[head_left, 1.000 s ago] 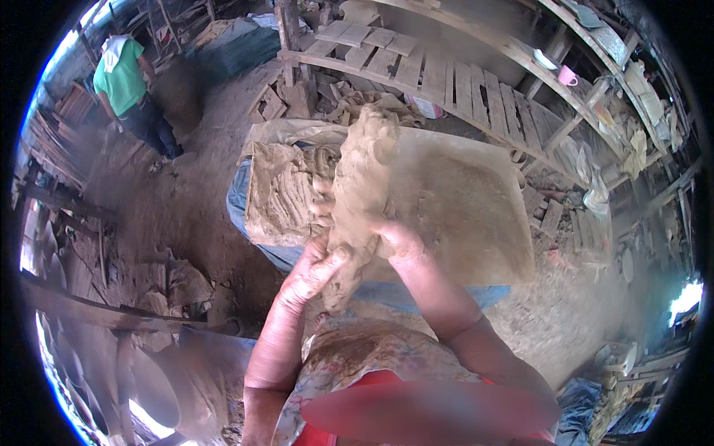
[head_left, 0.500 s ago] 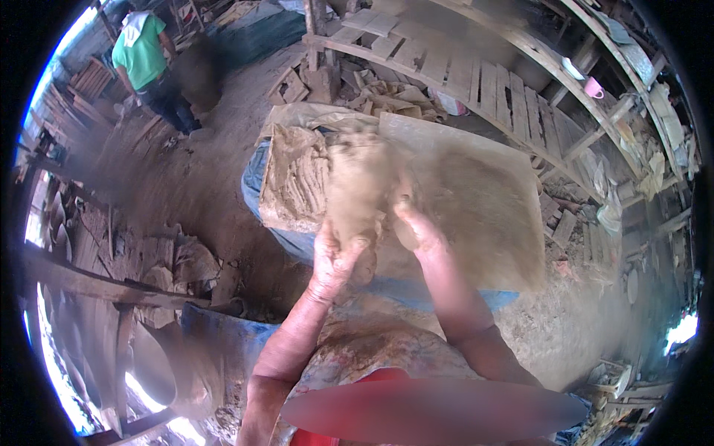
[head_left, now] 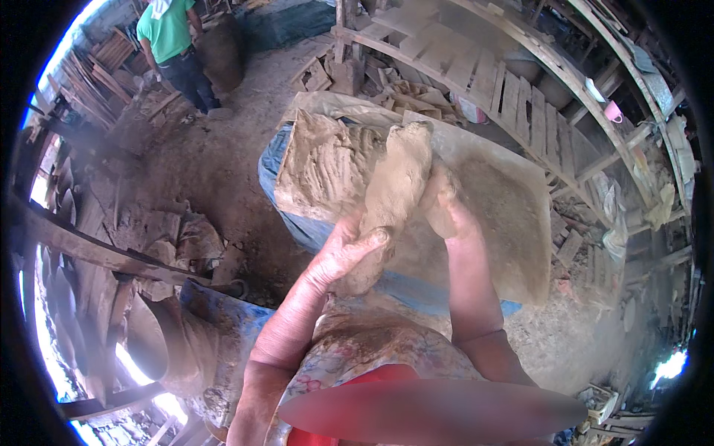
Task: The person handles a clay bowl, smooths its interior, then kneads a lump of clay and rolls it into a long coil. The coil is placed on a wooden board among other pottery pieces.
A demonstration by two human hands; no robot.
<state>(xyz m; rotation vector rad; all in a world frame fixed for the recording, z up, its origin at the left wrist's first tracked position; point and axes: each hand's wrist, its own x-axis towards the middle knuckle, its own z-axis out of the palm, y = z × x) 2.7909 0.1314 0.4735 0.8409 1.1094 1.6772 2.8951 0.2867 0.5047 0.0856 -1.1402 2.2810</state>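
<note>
A long, thick lump of wet clay (head_left: 399,178) is held up at a slant over the table, its far end pointing away from me. My left hand (head_left: 355,249) wraps round its near left side, thumb laid across the top. Against its right side presses my right hand (head_left: 450,204), smeared with clay, its fingers partly hidden. Beneath and to the left, a slab of clay (head_left: 323,167) with ridged grooves lies on the table. A flat board (head_left: 506,223), dusted with clay, takes up the right part.
Blue sheeting (head_left: 303,227) hangs from the table's edge. A person in a green shirt (head_left: 167,33) stands at the far left near a large dark barrel (head_left: 222,56). Slatted wooden shelving (head_left: 513,93) runs along the right, with a pink cup (head_left: 612,111) on it.
The clay lump, blurred before, now shows clearly, stretched out between my hands. Both hands have shifted slightly right in view. The person in green appears farther up and right.
</note>
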